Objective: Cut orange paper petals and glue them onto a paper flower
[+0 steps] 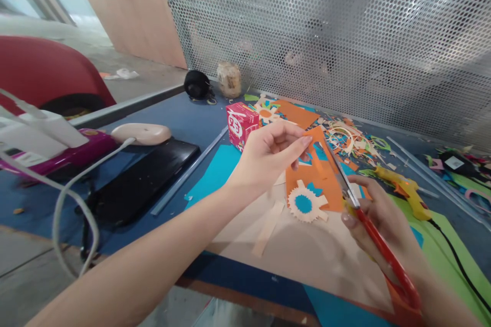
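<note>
My left hand [270,150] pinches a small piece of orange paper [315,137] between thumb and fingers, above the middle of the table. In my right hand [378,209] is a pair of scissors [366,222] with red handles, its metal blades pointing up along the right edge of the orange piece. Whether the blades touch the paper I cannot tell. Below the hands, a cream paper flower [304,205] with a blue centre lies on an orange sheet [293,176]. A loose cream strip [269,227] rests on the large cream sheet [307,260].
A pink box [242,122] stands behind my left hand. Paper scraps [355,138] pile up along the perforated metal panel [326,36]. A yellow glue gun [404,189] lies right, its cord trailing over green paper [445,230]. A black phone [146,181] and a magenta power strip [92,145] are left.
</note>
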`<move>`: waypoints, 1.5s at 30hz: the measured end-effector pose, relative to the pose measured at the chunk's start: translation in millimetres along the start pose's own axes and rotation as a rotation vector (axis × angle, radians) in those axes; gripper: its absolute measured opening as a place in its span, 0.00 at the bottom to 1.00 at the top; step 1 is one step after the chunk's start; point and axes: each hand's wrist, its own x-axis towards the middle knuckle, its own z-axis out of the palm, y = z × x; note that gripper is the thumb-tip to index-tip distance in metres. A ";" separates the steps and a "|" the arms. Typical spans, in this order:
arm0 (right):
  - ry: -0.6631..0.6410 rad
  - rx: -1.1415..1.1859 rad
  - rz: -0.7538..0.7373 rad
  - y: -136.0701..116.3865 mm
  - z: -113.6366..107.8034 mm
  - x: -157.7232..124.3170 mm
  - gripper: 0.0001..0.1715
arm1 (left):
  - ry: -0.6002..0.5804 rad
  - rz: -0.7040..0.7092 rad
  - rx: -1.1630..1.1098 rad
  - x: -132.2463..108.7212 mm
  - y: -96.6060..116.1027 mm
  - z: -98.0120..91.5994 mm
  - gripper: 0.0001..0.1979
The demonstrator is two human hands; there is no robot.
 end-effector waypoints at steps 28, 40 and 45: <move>0.023 -0.004 -0.022 1.1 0.9 1.5 0.25 | -0.059 0.005 0.108 -2.8 -0.7 0.0 0.06; 0.009 0.009 -0.023 4.1 0.8 1.4 0.25 | -0.081 -0.011 0.116 -3.5 -2.4 -1.9 0.04; 0.005 -0.008 -0.011 2.5 -0.5 0.6 0.26 | -0.088 -0.010 0.125 -2.2 -0.5 -2.1 0.03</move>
